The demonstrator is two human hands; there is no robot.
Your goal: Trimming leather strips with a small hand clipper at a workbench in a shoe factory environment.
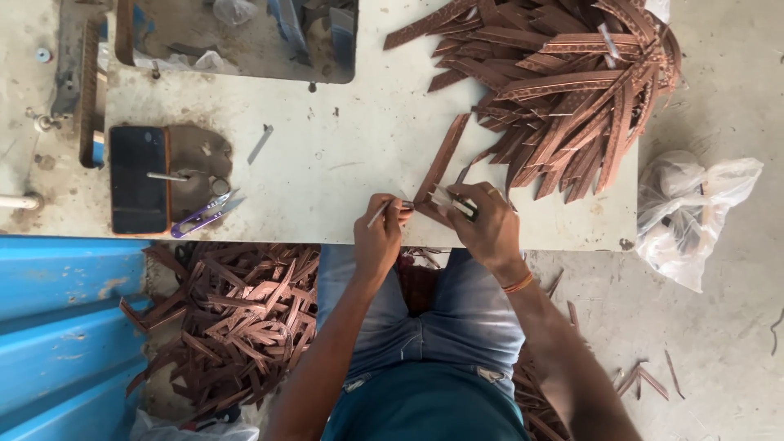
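My left hand point(377, 237) pinches a thin pale stick-like tool point(380, 212) at the table's near edge. My right hand point(487, 224) grips the lower end of a long brown patterned strip point(445, 159) that lies slanted on the white table point(327, 155), together with a small metal tool point(452, 201). The two hands meet over the strip's folded end. A big heap of similar brown strips point(572, 82) lies on the table just beyond my right hand.
Purple-handled snips point(204, 214) and a dark flat block point(137, 180) lie at the table's left. More brown strips point(237, 318) are heaped on the floor by a blue crate point(57, 327). A clear plastic bag point(694, 208) sits on the floor to the right.
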